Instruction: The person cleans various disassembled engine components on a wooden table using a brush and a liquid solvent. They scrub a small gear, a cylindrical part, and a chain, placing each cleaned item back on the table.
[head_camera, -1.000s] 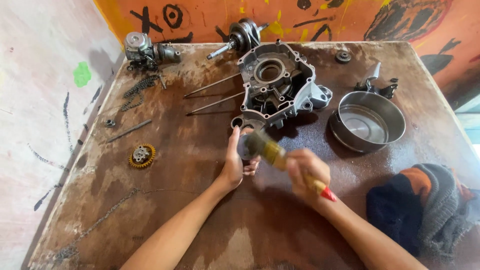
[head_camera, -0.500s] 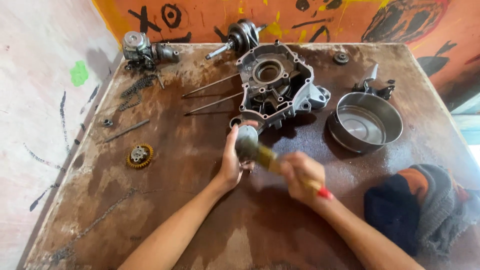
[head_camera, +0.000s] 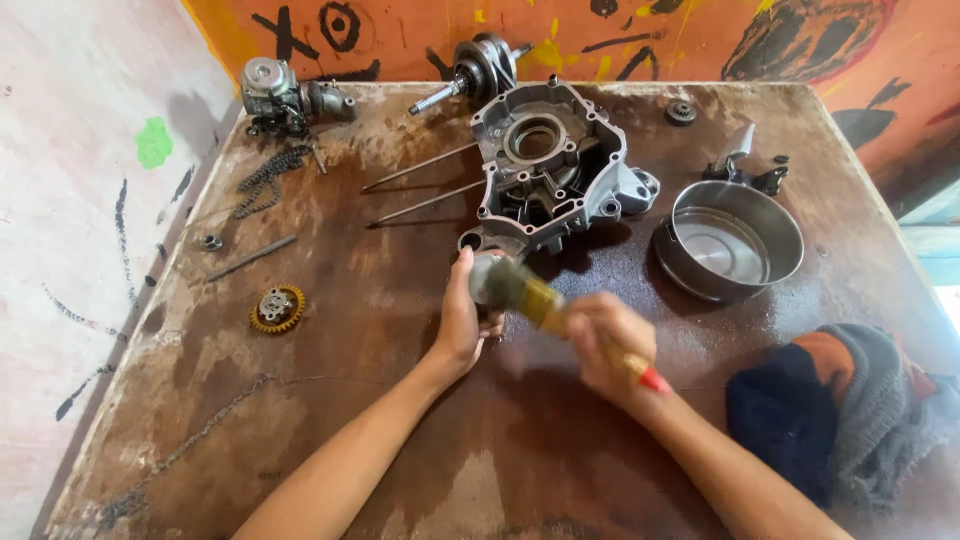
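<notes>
1. Head view, looking down on a stained brown table (head_camera: 400, 420) set against an orange painted wall: two bare forearms reach in from the bottom edge and meet near the middle

2. The left hand (head_camera: 462, 325) is curled round a small grey cylindrical metal part (head_camera: 487, 278), thumb on its near side and fingers wrapped behind it, holding it just above the table

3. The right hand (head_camera: 605, 340) is closed round the handle of a paintbrush (head_camera: 545, 305) with a brass-coloured ferrule and a red handle tip; the bristles point toward 10 o'clock and press against the part

4. Progress, as a judgement: brushing of the part looks to be under way. The frame is blurred at the bristles, so how clean the part is cannot be told

5. Seen from the left palm, the part sits at 1 o'clock, inside the fingers. From the right hand it lies at 10 o'clock, at the brush's far end

6. Beyond the hands at 12 o'clock lies a grey engine case (head_camera: 550, 165), just beyond the part. A crankshaft (head_camera: 480, 68) lies beyond it, by the wall

7. At 2 o'clock stands a round steel pan (head_camera: 730, 240); at 4 o'clock lies a heap of dark and grey cloth (head_camera: 840, 410)

8. At 9 o'clock lies a brass-toothed gear (head_camera: 277, 308); at 10 o'clock a chain (head_camera: 262, 180) and a carburettor (head_camera: 272, 95), well apart from both hands
</notes>
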